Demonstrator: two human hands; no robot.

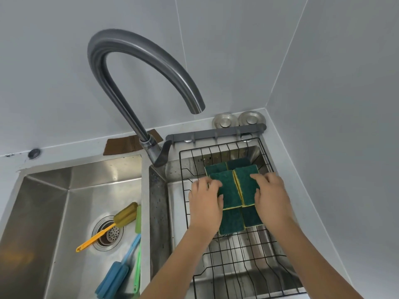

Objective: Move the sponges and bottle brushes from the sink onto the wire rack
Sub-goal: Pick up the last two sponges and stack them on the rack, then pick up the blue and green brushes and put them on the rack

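Several green-and-yellow sponges lie on the black wire rack (235, 253) over the right basin. My left hand (206, 200) grips one top sponge (228, 189) by its left edge. My right hand (272, 195) grips the sponge beside it (246, 182) by its right edge. The two sponges touch and rest on other sponges (231, 222) below. In the left sink (54, 195) lie a yellow bottle brush (112, 225), a blue bottle brush (116, 275) and a green bottle brush (137, 244) along the right wall.
A tall curved faucet (133, 67) arches over the divider between the basins. A grey hook bar (216, 132) and two metal sink plugs (237, 120) sit behind the rack. A drain strainer (110, 233) is under the yellow brush. Walls close in at the back and right.
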